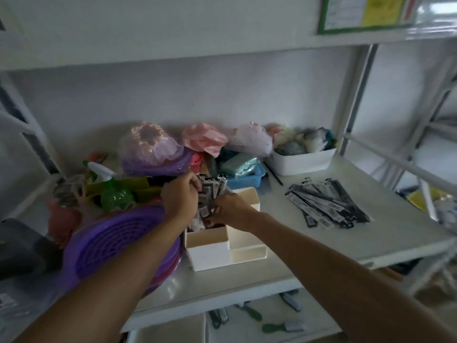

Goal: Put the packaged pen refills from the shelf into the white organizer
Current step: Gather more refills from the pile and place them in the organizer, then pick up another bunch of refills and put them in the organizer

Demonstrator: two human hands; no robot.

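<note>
A bundle of black-and-white packaged pen refills is held upright in the rear left compartment of the white plastic desk organizer, which stands on the white shelf board. The bundle is gripped from both sides. The left hand is placed at nine o'clock of the bundle, its fingers curled around the upper part of the packets. The right hand is placed at four o'clock of the bundle, its fingers pressed together against the lower part of the packets; the fingertips are hidden behind the packets, so their exact grip cannot be told.

A second, loose pile of flat black-and-white refill packets is seen lying on the shelf board at three o'clock of the organizer, well apart from it. The front compartments of the organizer are seen without packets.

At nine o'clock of the organizer a stack of purple round plastic baskets is leaned just beside it. A green spray bottle with a white trigger is seen at ten o'clock. A blue perforated plastic basket is set at one o'clock, and a white rectangular bin of bundled cloth lies further along at two o'clock.
</note>
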